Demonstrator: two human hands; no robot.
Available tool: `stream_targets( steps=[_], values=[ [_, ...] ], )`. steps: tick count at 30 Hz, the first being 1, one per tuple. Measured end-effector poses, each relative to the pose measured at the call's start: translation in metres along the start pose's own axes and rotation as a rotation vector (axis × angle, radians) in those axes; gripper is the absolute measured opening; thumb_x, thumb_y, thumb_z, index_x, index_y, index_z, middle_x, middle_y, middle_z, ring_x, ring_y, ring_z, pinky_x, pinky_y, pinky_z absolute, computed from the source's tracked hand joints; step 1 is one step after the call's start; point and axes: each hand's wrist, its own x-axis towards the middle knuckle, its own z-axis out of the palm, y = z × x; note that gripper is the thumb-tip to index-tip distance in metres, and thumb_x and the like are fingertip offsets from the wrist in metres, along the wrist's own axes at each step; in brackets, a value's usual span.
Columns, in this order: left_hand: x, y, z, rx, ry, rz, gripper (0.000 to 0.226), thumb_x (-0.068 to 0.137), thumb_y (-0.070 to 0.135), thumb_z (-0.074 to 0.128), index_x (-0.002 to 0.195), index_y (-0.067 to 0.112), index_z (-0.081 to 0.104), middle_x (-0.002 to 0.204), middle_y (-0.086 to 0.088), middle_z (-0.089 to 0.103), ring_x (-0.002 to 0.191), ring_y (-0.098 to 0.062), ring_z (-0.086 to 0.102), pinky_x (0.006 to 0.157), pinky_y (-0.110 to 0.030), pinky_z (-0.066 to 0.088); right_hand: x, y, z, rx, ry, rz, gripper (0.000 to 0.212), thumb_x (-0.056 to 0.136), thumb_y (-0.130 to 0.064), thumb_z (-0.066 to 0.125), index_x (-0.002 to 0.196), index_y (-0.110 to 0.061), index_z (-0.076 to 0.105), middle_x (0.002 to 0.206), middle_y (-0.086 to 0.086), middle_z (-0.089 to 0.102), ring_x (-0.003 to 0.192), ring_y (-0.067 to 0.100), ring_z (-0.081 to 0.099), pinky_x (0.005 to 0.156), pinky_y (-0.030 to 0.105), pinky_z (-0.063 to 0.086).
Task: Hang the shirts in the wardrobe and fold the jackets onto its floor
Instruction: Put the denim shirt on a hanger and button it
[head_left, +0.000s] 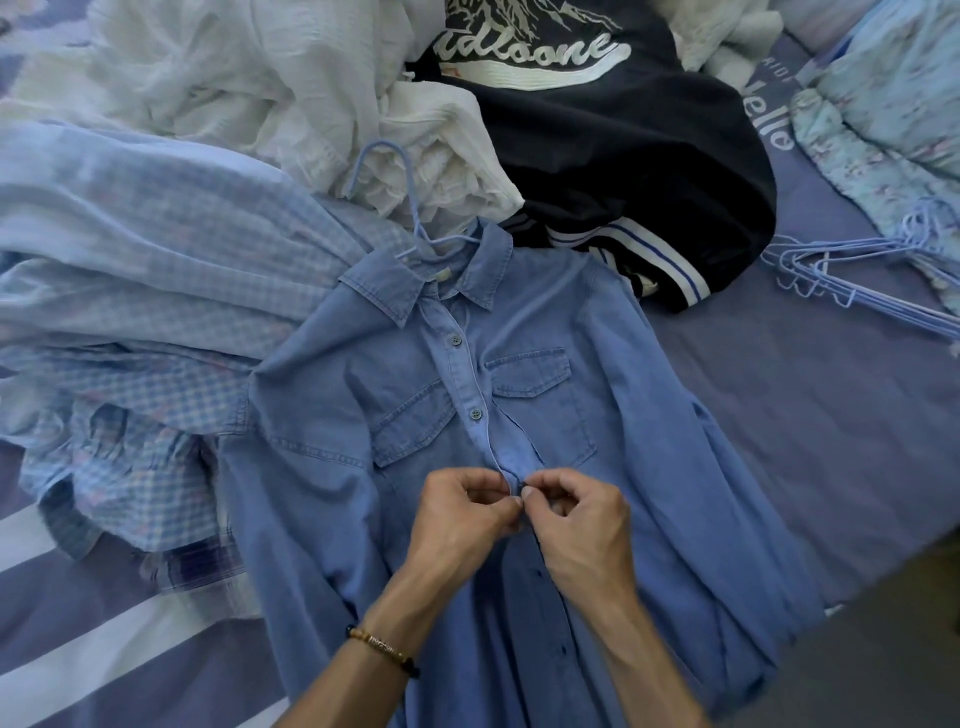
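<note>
A blue denim shirt (545, 395) lies flat, front up, on the bed, with a light blue hanger (400, 192) through its collar and the hook pointing away from me. Its two upper buttons are fastened. My left hand (462, 514) and my right hand (576, 519) meet at the placket just below the chest pockets, each pinching a shirt edge around the third button. A dark navy jacket (623, 145) with white lettering and striped trim lies behind the shirt.
A pale blue checked garment (156, 291) is heaped at the left, white crinkled garments (270, 78) at the back. Several light blue hangers (852, 280) lie on the purple bedsheet (805, 415) at the right, beside a floral cloth (893, 104). The bed edge runs along the lower right.
</note>
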Motion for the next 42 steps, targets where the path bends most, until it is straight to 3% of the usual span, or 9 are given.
stream_targets(
  steps=[3, 7, 12, 18, 21, 28, 35, 40, 42],
  values=[
    [-0.003, 0.004, -0.002, 0.011, -0.049, -0.003, 0.028, 0.081, -0.011, 0.066, 0.07, 0.014, 0.07, 0.066, -0.004, 0.072, 0.063, -0.012, 0.069, 0.068, -0.027, 0.058, 0.002, 0.0, 0.0, -0.015, 0.011, -0.004, 0.012, 0.08, -0.004, 0.074, 0.079, -0.016, 0.076, 0.063, -0.013, 0.068, 0.062, 0.001, 0.063, 0.058, 0.012, 0.049],
    [-0.001, 0.005, -0.006, -0.099, -0.1, -0.04, 0.022, 0.09, -0.01, 0.06, 0.075, 0.004, 0.067, 0.065, -0.006, 0.071, 0.064, -0.015, 0.072, 0.061, -0.019, 0.056, 0.005, 0.002, -0.001, 0.011, -0.035, 0.01, 0.024, 0.081, -0.005, 0.073, 0.074, -0.028, 0.072, 0.07, -0.009, 0.072, 0.069, 0.008, 0.068, 0.068, 0.025, 0.056],
    [0.002, 0.005, -0.004, -0.142, -0.093, -0.064, 0.013, 0.091, -0.004, 0.063, 0.079, -0.003, 0.067, 0.068, -0.012, 0.07, 0.062, -0.015, 0.07, 0.063, -0.023, 0.059, 0.0, 0.003, -0.002, 0.012, -0.062, -0.035, 0.027, 0.082, 0.002, 0.064, 0.08, -0.025, 0.07, 0.065, -0.013, 0.067, 0.062, 0.004, 0.063, 0.059, 0.014, 0.049],
    [0.005, 0.002, -0.005, -0.073, -0.116, -0.059, 0.012, 0.091, 0.003, 0.065, 0.081, 0.001, 0.069, 0.065, -0.002, 0.07, 0.064, -0.007, 0.066, 0.066, -0.024, 0.059, -0.003, 0.01, 0.006, -0.219, 0.041, -0.36, 0.005, 0.077, -0.013, 0.067, 0.081, -0.017, 0.067, 0.068, -0.022, 0.048, 0.059, -0.003, 0.049, 0.057, 0.009, 0.038],
    [0.007, 0.001, -0.006, -0.056, -0.115, -0.057, 0.012, 0.092, 0.004, 0.065, 0.083, -0.003, 0.07, 0.065, -0.002, 0.071, 0.066, -0.008, 0.068, 0.072, -0.028, 0.061, -0.002, 0.014, 0.013, -0.279, 0.075, -0.39, 0.007, 0.078, -0.01, 0.062, 0.079, -0.015, 0.066, 0.074, -0.014, 0.055, 0.063, 0.005, 0.052, 0.058, 0.022, 0.045],
    [0.009, -0.004, -0.008, 0.004, -0.143, 0.046, 0.012, 0.091, 0.002, 0.065, 0.08, 0.0, 0.068, 0.07, -0.007, 0.07, 0.069, -0.014, 0.068, 0.069, -0.028, 0.059, -0.004, 0.009, 0.009, -0.083, 0.063, -0.124, 0.017, 0.081, -0.001, 0.067, 0.078, -0.016, 0.072, 0.073, -0.01, 0.067, 0.072, 0.005, 0.062, 0.066, 0.018, 0.05],
    [0.01, -0.01, -0.012, 0.316, -0.147, 0.266, 0.015, 0.085, 0.009, 0.072, 0.072, 0.015, 0.07, 0.063, 0.007, 0.066, 0.062, -0.006, 0.06, 0.067, -0.032, 0.055, 0.005, 0.013, 0.002, 0.182, 0.035, 0.246, 0.016, 0.086, -0.004, 0.068, 0.08, -0.015, 0.057, 0.06, -0.001, 0.062, 0.045, 0.001, 0.051, 0.047, 0.012, 0.041],
    [0.01, -0.016, -0.012, 0.115, -0.048, 0.081, 0.013, 0.091, 0.008, 0.066, 0.078, 0.011, 0.067, 0.064, 0.001, 0.065, 0.059, -0.008, 0.06, 0.054, -0.02, 0.049, -0.018, 0.028, 0.013, 0.168, -0.08, 0.242, 0.014, 0.092, -0.022, 0.065, 0.082, -0.013, 0.06, 0.065, 0.003, 0.065, 0.053, 0.004, 0.048, 0.052, 0.023, 0.04],
    [0.014, -0.022, -0.009, 0.077, 0.004, -0.006, 0.013, 0.093, 0.01, 0.064, 0.081, 0.01, 0.065, 0.063, 0.003, 0.065, 0.055, -0.005, 0.061, 0.052, -0.02, 0.049, -0.034, 0.038, 0.015, 0.017, -0.166, 0.147, 0.017, 0.09, -0.025, 0.065, 0.079, -0.012, 0.059, 0.064, 0.004, 0.061, 0.054, 0.005, 0.046, 0.052, 0.026, 0.039]
  ],
)
